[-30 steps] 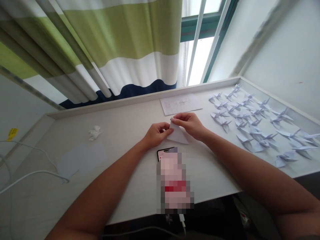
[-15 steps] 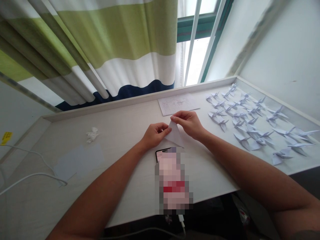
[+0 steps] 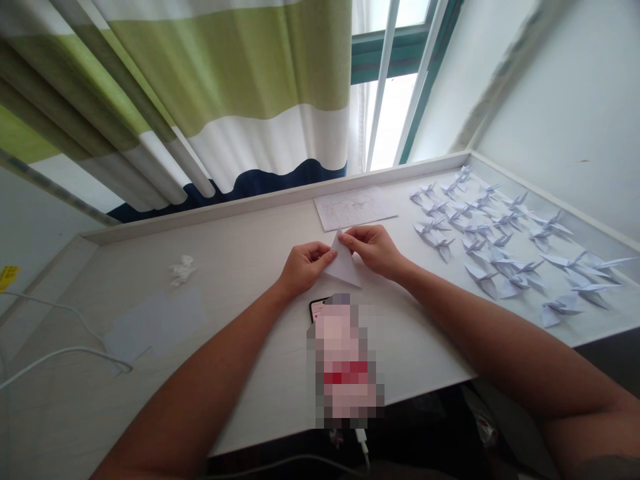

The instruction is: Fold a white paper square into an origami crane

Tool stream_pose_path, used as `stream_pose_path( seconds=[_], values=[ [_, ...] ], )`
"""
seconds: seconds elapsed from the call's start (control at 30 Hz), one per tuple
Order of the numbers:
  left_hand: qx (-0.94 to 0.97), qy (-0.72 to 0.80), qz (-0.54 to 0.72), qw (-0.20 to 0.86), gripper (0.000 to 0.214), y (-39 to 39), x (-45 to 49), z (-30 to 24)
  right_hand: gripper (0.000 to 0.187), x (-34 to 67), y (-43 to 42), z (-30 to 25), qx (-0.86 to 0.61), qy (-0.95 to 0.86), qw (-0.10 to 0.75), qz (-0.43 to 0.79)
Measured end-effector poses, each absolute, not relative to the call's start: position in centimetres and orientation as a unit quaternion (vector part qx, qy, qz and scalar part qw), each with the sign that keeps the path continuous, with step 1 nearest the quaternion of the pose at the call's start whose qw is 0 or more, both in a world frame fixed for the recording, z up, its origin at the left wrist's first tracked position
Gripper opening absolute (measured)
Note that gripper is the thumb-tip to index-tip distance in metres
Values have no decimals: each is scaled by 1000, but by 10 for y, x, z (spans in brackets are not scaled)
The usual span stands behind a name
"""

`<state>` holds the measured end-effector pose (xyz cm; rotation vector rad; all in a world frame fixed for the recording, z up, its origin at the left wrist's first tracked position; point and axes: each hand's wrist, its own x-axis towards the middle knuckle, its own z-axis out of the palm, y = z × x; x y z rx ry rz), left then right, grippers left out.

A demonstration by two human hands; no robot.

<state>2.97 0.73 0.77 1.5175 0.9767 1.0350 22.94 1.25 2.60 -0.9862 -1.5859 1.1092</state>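
A folded white sheet of paper (image 3: 345, 268), triangular with its tip pointing away from me, is between my two hands above the desk. My left hand (image 3: 306, 267) is closed on its left edge, thumb on top. Near the tip, my right hand (image 3: 374, 249) pinches the right edge between thumb and fingers. The fingertips behind the paper are hidden. Just below the paper lies a phone (image 3: 317, 309), its screen mostly blurred out. To the right spread several folded white paper cranes (image 3: 500, 240).
A printed sheet or booklet (image 3: 355, 209) lies beyond my hands. At left are flat white papers (image 3: 155, 323), a crumpled tissue (image 3: 182, 271) and a white cable (image 3: 75, 351). Another cable (image 3: 362, 440) plugs into the phone. A raised rim (image 3: 225, 202) borders the desk's back.
My right hand has slid slightly down from the paper's tip along its right edge, leaving the tip showing. My left hand keeps hold of the paper.
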Motion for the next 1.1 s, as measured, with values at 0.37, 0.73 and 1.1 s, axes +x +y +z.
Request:
stream_pose_path(
  seconds=[0.37, 0.73, 1.1],
  values=[
    [613, 408, 440, 514, 45, 10, 28, 8, 53, 230, 13, 25, -407, -657, 474, 422],
    [635, 408, 409, 513, 47, 9, 28, 11, 56, 234, 17, 21, -415, -658, 442, 447],
    [624, 402, 421, 522, 48, 10, 28, 9, 54, 235, 18, 18, -415, -648, 425, 475]
  ],
)
